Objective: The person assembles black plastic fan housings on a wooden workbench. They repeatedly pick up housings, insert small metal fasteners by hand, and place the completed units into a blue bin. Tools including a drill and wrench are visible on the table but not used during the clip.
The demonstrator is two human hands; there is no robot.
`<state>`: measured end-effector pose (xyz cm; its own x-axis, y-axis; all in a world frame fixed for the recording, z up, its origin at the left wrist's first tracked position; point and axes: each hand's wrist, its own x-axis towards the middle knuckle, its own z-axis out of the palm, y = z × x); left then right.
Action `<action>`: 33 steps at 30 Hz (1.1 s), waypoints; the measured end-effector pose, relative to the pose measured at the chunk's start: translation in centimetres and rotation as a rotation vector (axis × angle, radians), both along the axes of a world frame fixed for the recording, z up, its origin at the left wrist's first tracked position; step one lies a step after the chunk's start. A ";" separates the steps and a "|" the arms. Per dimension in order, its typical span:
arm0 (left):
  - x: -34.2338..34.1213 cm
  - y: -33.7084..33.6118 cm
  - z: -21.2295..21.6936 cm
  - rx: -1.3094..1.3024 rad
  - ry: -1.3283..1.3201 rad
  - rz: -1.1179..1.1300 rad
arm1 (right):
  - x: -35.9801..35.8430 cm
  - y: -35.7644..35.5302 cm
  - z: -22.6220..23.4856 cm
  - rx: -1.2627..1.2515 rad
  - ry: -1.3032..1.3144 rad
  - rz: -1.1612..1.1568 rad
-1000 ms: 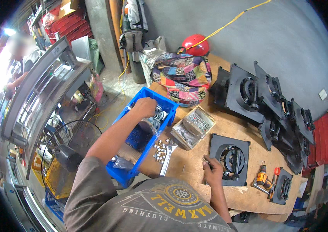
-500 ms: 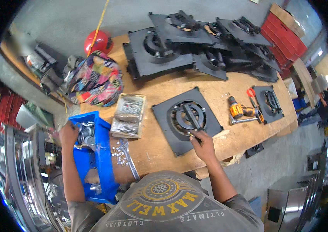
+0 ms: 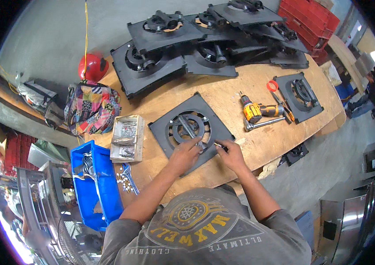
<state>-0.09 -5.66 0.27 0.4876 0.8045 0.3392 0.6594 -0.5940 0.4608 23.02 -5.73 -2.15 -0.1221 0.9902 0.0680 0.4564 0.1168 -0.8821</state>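
Note:
A square black burner plate (image 3: 161, 132) with a round ring burner (image 3: 186, 126) in its middle lies on the wooden table in front of me. My left hand (image 3: 186, 155) is over the plate's near part, fingers closed by the near end of the burner's tube. What it holds, if anything, is hidden by the fingers. Just right of it, above the plate's right near edge, my right hand (image 3: 230, 154) pinches a small brass-coloured fitting (image 3: 218, 144) between thumb and finger. The fitting points toward the left hand.
Stacked burner plates (image 3: 152, 75) fill the table's far side. At right lie a yellow cordless drill (image 3: 252, 110), a ratchet wrench (image 3: 264, 123), and another burner plate (image 3: 295, 110). Left are a divided screw box (image 3: 139, 137), small fittings (image 3: 126, 179), and a blue bin (image 3: 114, 176) of metal parts.
My left hand has left the blue bin and come right to the burner plate. The right hand still pinches the brass-coloured fitting. The whole view has shifted.

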 end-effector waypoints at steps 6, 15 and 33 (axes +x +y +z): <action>0.0 0.1 -0.1 0.046 0.114 -0.159 | -0.1 -1.5 -2.3 -0.245 0.131 0.080; 1.5 2.0 -0.2 -0.008 0.363 -0.315 | -0.4 -0.9 -5.2 -0.439 0.265 0.115; 4.7 8.6 -1.1 -0.119 0.234 -0.035 | 1.7 5.9 -8.0 -0.198 0.280 -0.154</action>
